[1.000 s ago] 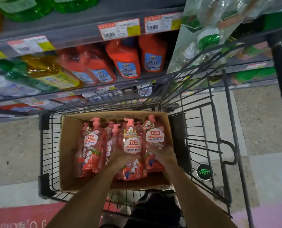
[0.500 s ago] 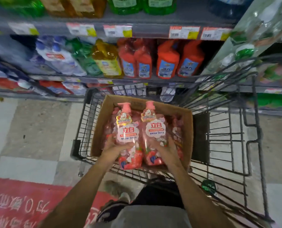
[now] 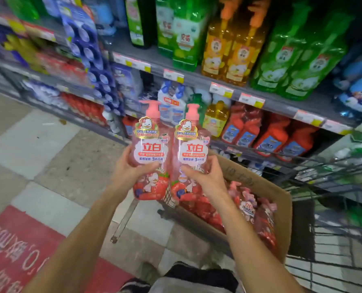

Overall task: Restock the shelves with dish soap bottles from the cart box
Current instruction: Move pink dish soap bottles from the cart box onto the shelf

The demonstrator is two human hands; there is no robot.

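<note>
Fingers: left hand (image 3: 126, 173) curled round the waist of one pink translucent plastic pump bottle of dish soap (image 3: 151, 153), thumb across the lower edge of its label; right hand (image 3: 207, 176) gripping a second, matching pink pump bottle (image 3: 191, 157) the same way. Both bottles upright, side by side and touching, held in the air between the shelves and the cart.

Stock remaining: further pink bottles lying in the open brown cardboard box (image 3: 281, 210), which sits in the black wire shopping cart (image 3: 332, 256) at the person's right.

Handling, as judged: full bottles, so moderately heavy for one hand each; stiff walls that give slightly under a squeeze; glossy film label, likely slippery. Best hold is at the body's waist, as now, or beneath the base. The pump head looks the weakest part; not a lifting point.

Surface: grey metal shelving (image 3: 199, 78) with price tags on its edges, stocked with green, amber, orange-red and blue bottles. No pink row is visible in this view; destination cannot be told.

Room: shop aisle, pale speckled tile floor (image 3: 49, 149), red floor mat with white lettering (image 3: 13, 250) at lower left.
</note>
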